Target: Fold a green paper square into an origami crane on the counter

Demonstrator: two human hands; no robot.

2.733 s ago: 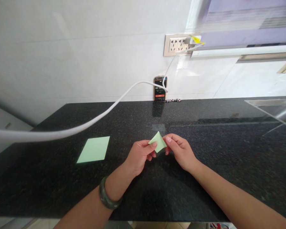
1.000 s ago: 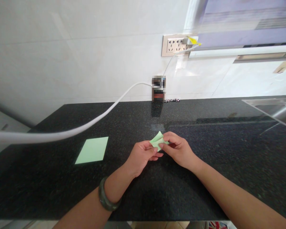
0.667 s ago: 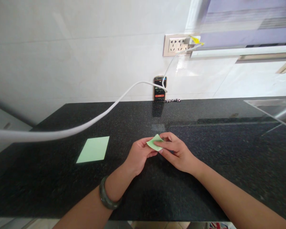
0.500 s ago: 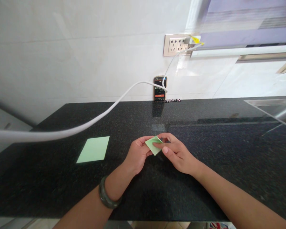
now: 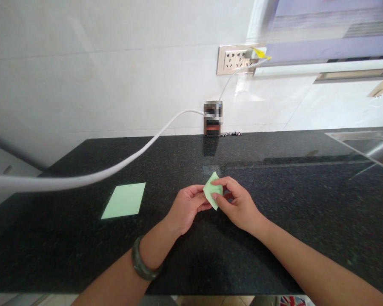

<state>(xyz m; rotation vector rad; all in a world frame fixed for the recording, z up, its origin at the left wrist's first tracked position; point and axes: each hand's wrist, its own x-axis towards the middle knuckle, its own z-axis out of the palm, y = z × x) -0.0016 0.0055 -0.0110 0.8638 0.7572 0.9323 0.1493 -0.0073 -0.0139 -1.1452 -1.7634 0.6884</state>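
Note:
A small folded piece of light green paper (image 5: 213, 190) is held between both hands above the dark countertop. My left hand (image 5: 188, 208), with a dark bangle on its wrist, pinches the paper's left corner. On the other side, my right hand (image 5: 238, 202) grips it, forefinger near the top and thumb on its lower face. Some fingertips are hidden behind the paper. A flat green sheet (image 5: 124, 200) lies on the counter, left of my left hand.
The black speckled countertop (image 5: 83, 255) meets a pale tiled wall. A blurred-out phone (image 5: 212, 119) leans there, near a beaded strap (image 5: 231, 134). A white cable (image 5: 127, 160) crosses the left side from a socket panel (image 5: 230, 60). A sink (image 5: 379, 146) is at the right.
The folded paper has turned more upright and shifted slightly right. My right thumb has moved onto its face, and my right forefinger is now nearer its top.

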